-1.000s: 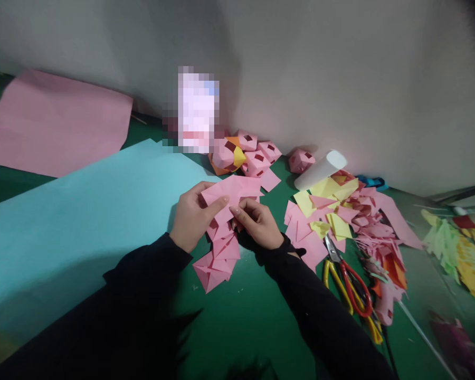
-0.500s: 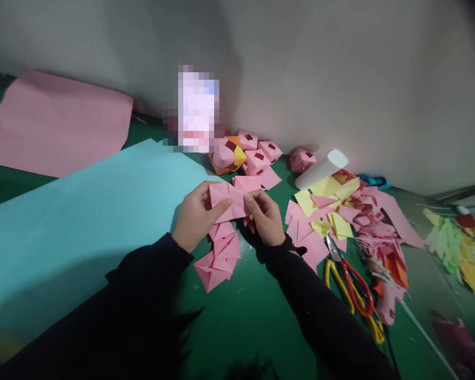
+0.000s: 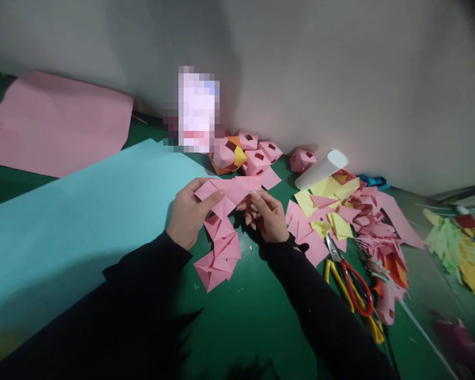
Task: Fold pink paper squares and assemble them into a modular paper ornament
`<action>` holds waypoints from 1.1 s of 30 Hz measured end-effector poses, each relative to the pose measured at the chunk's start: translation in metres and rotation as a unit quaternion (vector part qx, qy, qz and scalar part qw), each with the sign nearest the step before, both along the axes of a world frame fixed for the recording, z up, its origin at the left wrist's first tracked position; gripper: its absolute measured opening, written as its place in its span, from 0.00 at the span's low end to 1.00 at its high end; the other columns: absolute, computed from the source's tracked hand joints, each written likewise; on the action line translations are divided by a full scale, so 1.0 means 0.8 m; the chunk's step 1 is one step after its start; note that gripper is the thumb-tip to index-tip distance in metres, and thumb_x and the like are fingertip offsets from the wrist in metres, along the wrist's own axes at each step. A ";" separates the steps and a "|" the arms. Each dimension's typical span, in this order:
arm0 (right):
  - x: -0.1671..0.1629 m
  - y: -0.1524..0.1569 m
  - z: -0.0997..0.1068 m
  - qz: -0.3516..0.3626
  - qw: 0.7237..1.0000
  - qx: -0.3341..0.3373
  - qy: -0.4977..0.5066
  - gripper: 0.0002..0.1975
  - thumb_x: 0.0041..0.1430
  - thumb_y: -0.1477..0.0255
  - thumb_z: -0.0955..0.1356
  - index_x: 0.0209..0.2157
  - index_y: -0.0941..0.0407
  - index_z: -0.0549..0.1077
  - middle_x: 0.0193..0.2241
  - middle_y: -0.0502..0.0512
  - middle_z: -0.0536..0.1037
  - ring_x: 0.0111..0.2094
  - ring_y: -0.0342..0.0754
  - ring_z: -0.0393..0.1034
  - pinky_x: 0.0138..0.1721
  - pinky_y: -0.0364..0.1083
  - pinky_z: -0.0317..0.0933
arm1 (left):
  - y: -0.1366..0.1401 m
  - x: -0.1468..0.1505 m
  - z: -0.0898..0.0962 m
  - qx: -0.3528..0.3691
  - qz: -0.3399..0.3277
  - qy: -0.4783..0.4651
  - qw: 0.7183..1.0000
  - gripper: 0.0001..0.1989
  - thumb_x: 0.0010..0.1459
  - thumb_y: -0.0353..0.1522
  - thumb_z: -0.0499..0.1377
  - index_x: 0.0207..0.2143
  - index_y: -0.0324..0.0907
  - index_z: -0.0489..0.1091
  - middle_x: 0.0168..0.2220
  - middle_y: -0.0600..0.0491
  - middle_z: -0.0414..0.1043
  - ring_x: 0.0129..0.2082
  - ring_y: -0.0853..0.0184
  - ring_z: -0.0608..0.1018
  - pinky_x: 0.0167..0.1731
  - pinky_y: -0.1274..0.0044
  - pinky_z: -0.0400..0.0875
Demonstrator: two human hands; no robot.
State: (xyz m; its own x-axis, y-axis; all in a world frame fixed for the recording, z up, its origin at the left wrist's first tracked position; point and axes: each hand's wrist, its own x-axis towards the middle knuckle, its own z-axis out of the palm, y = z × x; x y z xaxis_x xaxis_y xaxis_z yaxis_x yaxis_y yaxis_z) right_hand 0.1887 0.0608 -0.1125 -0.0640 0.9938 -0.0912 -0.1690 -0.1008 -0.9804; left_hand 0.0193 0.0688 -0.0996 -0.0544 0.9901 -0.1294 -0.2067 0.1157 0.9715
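Observation:
My left hand (image 3: 188, 214) is closed on a creased square of pink paper (image 3: 222, 195), thumb pressed on its face and fingers behind. My right hand (image 3: 268, 215) is at the paper's right corner with fingers curled and thumb against the index finger. Whether a bit of the corner is between them is hidden. Below the held sheet, several folded pink paper pieces (image 3: 221, 258) lie overlapped on the green table. Behind it lies a small stack of pink squares (image 3: 255, 182), partly covered.
Pink paper lanterns (image 3: 256, 161) and a blurred bright screen (image 3: 197, 111) stand by the wall. A white tube (image 3: 322, 169), pink and yellow scraps (image 3: 340, 224) and red-handled scissors (image 3: 356, 290) are at right. A large light-blue sheet (image 3: 83, 221) covers the left; pink paper (image 3: 63, 121) lies behind.
The pink square has turned and shifted left with my left hand. My right fingers have come away from its face to its corner and curled more.

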 end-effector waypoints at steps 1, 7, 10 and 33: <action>0.000 0.000 0.001 0.000 1.000 -0.002 -0.005 0.18 0.54 0.55 0.70 0.32 0.56 0.73 0.26 0.52 0.79 0.16 0.38 0.65 0.12 0.37 0.54 | 0.000 0.000 0.001 -0.003 0.001 -0.009 1.000 0.15 0.47 0.37 0.67 0.37 0.40 0.73 0.34 0.52 0.77 0.31 0.67 0.77 0.30 0.76 0.73; -0.001 0.000 0.001 -0.001 1.000 0.010 -0.013 0.16 0.52 0.57 0.72 0.28 0.56 0.75 0.24 0.51 0.78 0.15 0.37 0.63 0.12 0.38 0.54 | -0.001 -0.001 0.001 0.014 -0.024 0.016 0.999 0.14 0.49 0.36 0.67 0.38 0.40 0.73 0.36 0.51 0.77 0.34 0.66 0.77 0.36 0.74 0.73; 0.000 0.000 -0.001 0.004 0.999 0.014 -0.030 0.17 0.52 0.55 0.72 0.28 0.56 0.74 0.20 0.49 0.75 0.14 0.37 0.61 0.13 0.38 0.53 | -0.002 -0.002 0.000 0.028 -0.030 0.039 0.998 0.13 0.49 0.36 0.67 0.37 0.41 0.73 0.36 0.52 0.77 0.34 0.67 0.77 0.37 0.75 0.73; -0.007 -0.005 0.009 0.035 0.995 0.023 -0.087 0.19 0.47 0.61 0.76 0.20 0.55 0.65 0.13 0.45 0.69 0.14 0.39 0.63 0.18 0.40 0.60 | -0.007 0.000 0.013 0.031 -0.108 0.090 0.990 0.11 0.49 0.39 0.67 0.29 0.41 0.73 0.23 0.57 0.72 0.16 0.74 0.69 0.15 0.81 0.64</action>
State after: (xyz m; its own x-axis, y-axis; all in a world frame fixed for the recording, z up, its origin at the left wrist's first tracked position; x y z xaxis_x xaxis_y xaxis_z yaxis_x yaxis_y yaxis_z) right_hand 0.1830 0.0566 -0.1057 -0.1206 0.9909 -0.0605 0.0088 -0.0599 -0.9982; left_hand 0.0190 0.0632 -0.0895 0.1423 0.9869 -0.0754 -0.0063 0.0771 0.9970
